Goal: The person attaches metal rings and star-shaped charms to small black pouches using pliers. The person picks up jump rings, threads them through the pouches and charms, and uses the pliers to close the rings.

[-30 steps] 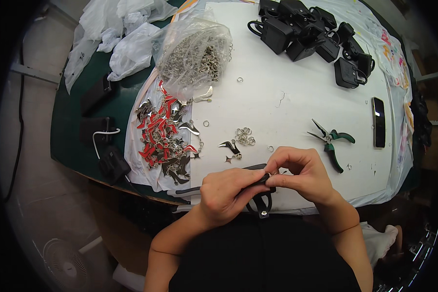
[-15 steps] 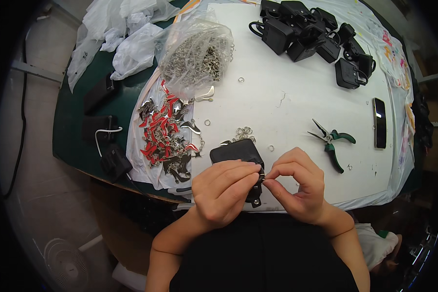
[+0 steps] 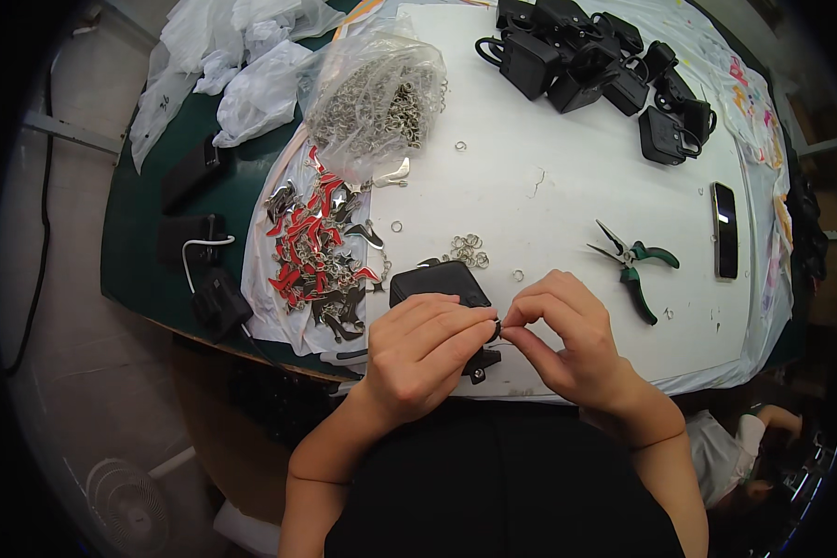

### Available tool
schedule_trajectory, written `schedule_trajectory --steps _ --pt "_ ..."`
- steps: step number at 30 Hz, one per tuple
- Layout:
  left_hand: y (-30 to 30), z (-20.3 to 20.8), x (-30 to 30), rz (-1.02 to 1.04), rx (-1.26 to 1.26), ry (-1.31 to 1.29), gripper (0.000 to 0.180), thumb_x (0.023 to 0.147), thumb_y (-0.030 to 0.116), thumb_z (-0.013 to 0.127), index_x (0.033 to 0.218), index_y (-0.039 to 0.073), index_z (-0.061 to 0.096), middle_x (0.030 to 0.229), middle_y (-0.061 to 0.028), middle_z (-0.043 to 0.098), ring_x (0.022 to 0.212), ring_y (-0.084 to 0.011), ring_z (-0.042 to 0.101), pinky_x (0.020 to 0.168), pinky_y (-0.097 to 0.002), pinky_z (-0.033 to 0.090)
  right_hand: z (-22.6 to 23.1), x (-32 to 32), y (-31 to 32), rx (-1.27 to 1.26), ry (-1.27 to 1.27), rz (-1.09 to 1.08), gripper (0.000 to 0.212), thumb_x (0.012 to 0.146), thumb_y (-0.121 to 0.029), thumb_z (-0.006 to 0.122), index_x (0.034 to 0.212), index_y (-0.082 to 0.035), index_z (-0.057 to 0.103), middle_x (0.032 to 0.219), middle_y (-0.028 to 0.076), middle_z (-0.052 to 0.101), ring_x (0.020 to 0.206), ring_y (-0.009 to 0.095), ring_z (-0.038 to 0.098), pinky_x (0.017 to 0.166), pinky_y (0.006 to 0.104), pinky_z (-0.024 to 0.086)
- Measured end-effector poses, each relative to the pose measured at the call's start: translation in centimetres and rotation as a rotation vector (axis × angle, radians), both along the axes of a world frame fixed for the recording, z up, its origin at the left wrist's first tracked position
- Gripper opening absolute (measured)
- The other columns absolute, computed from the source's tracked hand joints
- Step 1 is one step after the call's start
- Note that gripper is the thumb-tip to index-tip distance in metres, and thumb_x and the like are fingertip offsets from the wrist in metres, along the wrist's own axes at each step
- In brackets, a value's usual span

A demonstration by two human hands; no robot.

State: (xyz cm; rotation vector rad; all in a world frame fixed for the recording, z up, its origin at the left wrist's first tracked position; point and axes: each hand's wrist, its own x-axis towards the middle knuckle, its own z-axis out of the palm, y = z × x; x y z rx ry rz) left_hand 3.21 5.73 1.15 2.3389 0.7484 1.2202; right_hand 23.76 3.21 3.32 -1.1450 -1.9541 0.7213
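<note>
1. Holding a black pouch [image 3: 442,284] with the left hand [image 3: 423,353], fingers together and clamped over the top, right above the near part of the white board [image 3: 530,214] on the tabletop [image 3: 130,251].
2. Pinching at the pouch's right edge with the right hand [image 3: 558,335], thumb and fingertip together. Too small to make out the bit in that pinch, tbh.
3. Looks like mid-step on some fiddly fitting at that edge.
4. For the next move, probably best to keep the pouch steady with the left and work a fine, controlled pinch with the right.
5. Worth noting: loose rings [image 3: 466,251] just beyond the pouch, and pliers [image 3: 632,265] lying untouched off to the right, jaws apart.
</note>
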Motion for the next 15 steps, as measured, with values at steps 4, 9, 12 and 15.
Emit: schedule_trajectory --steps 4,9,12,15 --pt "-1.1 0.4 0.3 0.063 -0.081 -0.02 0.03 0.07 -0.002 0.078 0.098 -0.002 0.068 0.099 -0.0134 0.071 0.084 -0.0272 0.069 0.077 -0.038 0.058 -1.0 -0.8 -1.2 -0.461 0.345 -0.09 0.009 0.087 0.0 0.067 0.093 -0.002 0.06 0.084 0.009 0.06 0.074 0.02 0.055 0.07 0.0295 0.044" --pt "-2.9 0.7 -1.9 0.061 -0.194 0.019 0.033 0.068 0.005 0.084 0.095 0.001 0.066 0.107 -0.0135 0.069 0.096 -0.031 0.066 0.082 -0.0396 0.055 -1.8 -0.6 -2.4 -0.522 0.513 -0.139 0.012 0.084 0.002 0.067 0.092 -0.001 0.058 0.085 0.01 0.06 0.074 0.022 0.055 0.068 0.0314 0.044" --pt "-4.3 -0.1 -5.3 0.135 -0.291 0.263 0.034 0.066 0.015 0.087 0.088 0.004 0.063 0.113 -0.0127 0.064 0.105 -0.0336 0.06 0.087 -0.0432 0.051 -0.5 -0.5 -1.5 0.093 0.079 -0.095 0.02 0.077 0.005 0.071 0.093 0.0 0.059 0.086 0.01 0.061 0.073 0.025 0.054 0.066 0.0337 0.044" --pt "-5.6 -1.1 -6.9 0.158 -0.306 0.528 0.037 0.065 0.025 0.086 0.086 0.004 0.064 0.115 -0.0129 0.058 0.108 -0.0337 0.054 0.089 -0.0445 0.047 0.7 0.0 -1.1 0.189 -0.079 -0.061 0.026 0.069 0.005 0.074 0.09 -0.001 0.059 0.086 0.009 0.061 0.073 0.026 0.054 0.065 0.0354 0.043"
